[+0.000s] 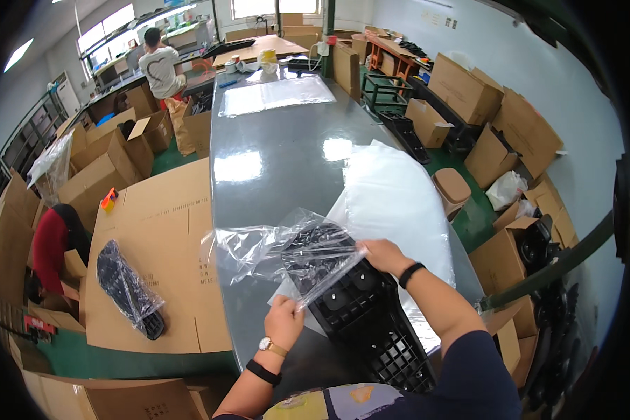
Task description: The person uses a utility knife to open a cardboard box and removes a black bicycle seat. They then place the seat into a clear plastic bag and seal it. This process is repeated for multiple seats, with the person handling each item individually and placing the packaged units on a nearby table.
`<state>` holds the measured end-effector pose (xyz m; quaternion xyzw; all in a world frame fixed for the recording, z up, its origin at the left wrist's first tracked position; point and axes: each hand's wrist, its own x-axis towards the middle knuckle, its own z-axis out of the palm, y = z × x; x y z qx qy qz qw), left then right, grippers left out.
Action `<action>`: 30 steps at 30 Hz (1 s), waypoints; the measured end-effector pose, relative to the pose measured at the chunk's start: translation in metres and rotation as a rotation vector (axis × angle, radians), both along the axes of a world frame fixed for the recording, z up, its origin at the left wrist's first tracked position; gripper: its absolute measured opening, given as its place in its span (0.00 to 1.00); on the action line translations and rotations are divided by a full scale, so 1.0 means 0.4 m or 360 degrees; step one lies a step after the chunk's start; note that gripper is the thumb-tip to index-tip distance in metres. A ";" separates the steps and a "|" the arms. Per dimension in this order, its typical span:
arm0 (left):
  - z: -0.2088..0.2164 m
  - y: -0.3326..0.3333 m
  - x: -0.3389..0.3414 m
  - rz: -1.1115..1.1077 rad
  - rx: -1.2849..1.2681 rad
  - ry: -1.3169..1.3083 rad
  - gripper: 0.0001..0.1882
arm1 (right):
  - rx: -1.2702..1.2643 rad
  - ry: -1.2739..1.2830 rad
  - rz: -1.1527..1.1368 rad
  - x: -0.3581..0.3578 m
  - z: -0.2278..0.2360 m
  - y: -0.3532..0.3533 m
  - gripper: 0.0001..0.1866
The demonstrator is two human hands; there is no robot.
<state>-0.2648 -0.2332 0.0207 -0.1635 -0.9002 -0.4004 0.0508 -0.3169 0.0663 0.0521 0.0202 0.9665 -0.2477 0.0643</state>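
A black plastic grid part [371, 322] lies on the grey table [273, 161] right in front of me. A clear plastic bag [287, 248] covers its far end and trails loose to the left. My left hand [285, 320] pinches the bag's near edge at the part's left side. My right hand [383, 255] grips the bag's edge on the right side. Both wrists wear bands.
A stack of clear bags [392, 203] lies under and beyond the part. A bagged black part [127, 288] rests on flat cardboard [161, 231] to the left. Cardboard boxes [469, 87] line both sides. One person [157, 66] stands far back, another in red [52, 245] crouches left.
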 end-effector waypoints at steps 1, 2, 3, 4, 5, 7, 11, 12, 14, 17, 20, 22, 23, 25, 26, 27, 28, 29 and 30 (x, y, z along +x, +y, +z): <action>-0.007 0.004 -0.001 0.0008 0.0136 0.0018 0.14 | 0.0033 0.0005 -0.0011 0.066 -0.027 0.045 0.20; 0.008 0.016 0.010 -0.0049 0.0151 -0.0041 0.11 | 0.0027 -0.0009 -0.0040 0.135 -0.048 0.088 0.20; 0.004 0.027 0.018 -0.0079 0.0251 -0.0023 0.09 | -0.0019 -0.0179 -0.0095 0.191 -0.030 0.102 0.19; -0.002 0.042 0.022 -0.0111 0.0351 -0.0005 0.09 | -0.0118 -0.0192 -0.0110 0.254 -0.005 0.117 0.20; -0.002 0.059 0.028 -0.0161 0.0453 0.0014 0.09 | -0.0443 -0.0304 -0.0340 0.338 -0.001 0.138 0.19; 0.020 0.081 0.043 -0.0185 0.0503 -0.0032 0.13 | -0.0853 -0.0306 -0.0554 0.522 0.016 0.162 0.18; 0.066 0.110 0.070 -0.0344 0.0184 -0.0044 0.18 | -0.0818 -0.0772 -0.0910 0.965 -0.021 0.204 0.20; 0.081 0.125 0.080 -0.0429 0.0090 0.0022 0.17 | -0.1018 -0.1065 -0.1073 1.072 -0.028 0.194 0.20; 0.077 0.144 0.096 -0.0524 0.0022 0.0213 0.13 | -0.1883 -0.1279 -0.1355 1.221 -0.073 0.135 0.22; 0.107 0.172 0.136 -0.0655 -0.0189 0.0227 0.11 | -0.2757 -0.0595 -0.1549 1.258 -0.145 0.016 0.27; 0.128 0.174 0.155 -0.0540 -0.0141 0.0293 0.09 | -0.2603 -0.0568 -0.1435 1.224 -0.144 -0.003 0.33; 0.138 0.187 0.111 -0.0542 -0.0121 0.0179 0.10 | -0.2219 -0.0514 -0.1252 1.168 -0.032 -0.002 0.37; 0.162 0.193 0.081 -0.0526 -0.0115 0.0120 0.10 | -0.1990 -0.0386 -0.1106 1.170 -0.035 0.012 0.40; 0.254 0.260 0.030 -0.0393 -0.0031 0.0161 0.13 | -0.1538 -0.0241 -0.0940 1.151 0.019 0.033 0.43; 0.262 0.273 0.036 -0.0488 -0.0140 0.0287 0.12 | -0.1416 -0.0193 -0.0869 1.142 0.027 0.044 0.44; 0.250 0.301 0.051 -0.0606 -0.0238 0.0394 0.12 | -0.1446 -0.0225 -0.0830 1.135 0.035 0.054 0.44; 0.244 0.323 0.089 -0.0845 -0.0297 0.0435 0.11 | -0.1480 -0.0256 -0.0791 1.123 0.044 0.063 0.44; 0.241 0.350 0.139 -0.1118 -0.0347 0.0458 0.11 | -0.1514 -0.0287 -0.0790 1.128 0.049 0.071 0.44; 0.256 0.359 0.186 -0.1150 -0.0594 0.0325 0.10 | -0.1740 -0.0294 -0.0762 1.126 0.025 0.086 0.45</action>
